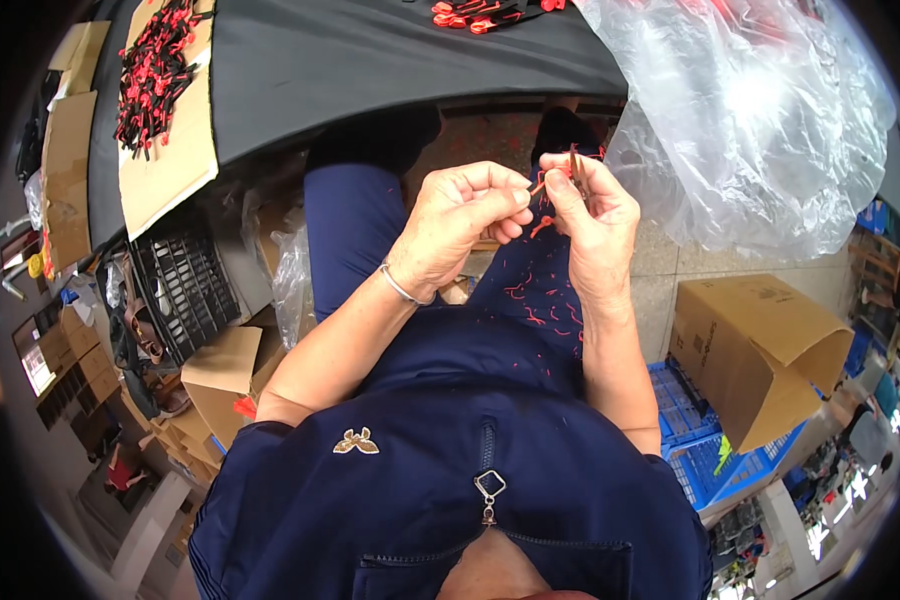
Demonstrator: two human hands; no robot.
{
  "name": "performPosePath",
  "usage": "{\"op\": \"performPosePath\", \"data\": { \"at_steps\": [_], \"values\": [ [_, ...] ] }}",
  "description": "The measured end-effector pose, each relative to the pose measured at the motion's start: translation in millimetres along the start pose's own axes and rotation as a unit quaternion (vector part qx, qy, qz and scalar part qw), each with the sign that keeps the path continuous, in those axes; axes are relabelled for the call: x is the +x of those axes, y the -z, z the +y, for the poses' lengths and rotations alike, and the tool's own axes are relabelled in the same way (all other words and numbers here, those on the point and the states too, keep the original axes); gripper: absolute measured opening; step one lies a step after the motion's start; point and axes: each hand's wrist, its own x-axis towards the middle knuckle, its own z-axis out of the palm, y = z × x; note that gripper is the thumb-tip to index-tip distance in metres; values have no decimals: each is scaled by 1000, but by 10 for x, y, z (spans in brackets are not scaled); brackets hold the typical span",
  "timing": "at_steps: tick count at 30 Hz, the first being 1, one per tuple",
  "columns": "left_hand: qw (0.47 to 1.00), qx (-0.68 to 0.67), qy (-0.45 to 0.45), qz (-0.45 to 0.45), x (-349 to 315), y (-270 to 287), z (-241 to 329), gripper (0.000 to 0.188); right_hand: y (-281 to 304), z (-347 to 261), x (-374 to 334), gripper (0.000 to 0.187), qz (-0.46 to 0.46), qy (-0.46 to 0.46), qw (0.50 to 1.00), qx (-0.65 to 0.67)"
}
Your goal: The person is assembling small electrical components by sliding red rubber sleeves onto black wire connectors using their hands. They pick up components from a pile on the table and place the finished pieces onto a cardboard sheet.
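My two hands meet above my right thigh. The left hand is closed, with thumb and index finger pinching one end of a small red and dark cord piece. My right hand is closed on a small dark pointed tool that looks like thread snips. Its tip sticks up between thumb and fingers, right beside the cord piece. A red bit hangs just below the right thumb. The fingers hide most of the tool and the cord. Red thread clippings lie scattered over my dark blue trousers.
Across the black-covered table, a heap of red and black cord pieces rests on cardboard. More pieces lie at the far edge. Clear plastic drapes at right, above a cardboard box and blue crate. A black crate stands left.
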Motion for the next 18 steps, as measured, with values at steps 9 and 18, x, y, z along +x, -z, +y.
{"op": "performPosePath", "data": {
  "at_steps": [9, 18],
  "values": [
    [996, 74, -30, 37, 7, -7, 69, 12, 87, 7, -217, 25, 87, 243, 920, -296],
    [986, 151, -63, 22, 18, -47, 99, 11, 97, 43, -177, 22, 91, 289, 876, -376]
  ]
}}
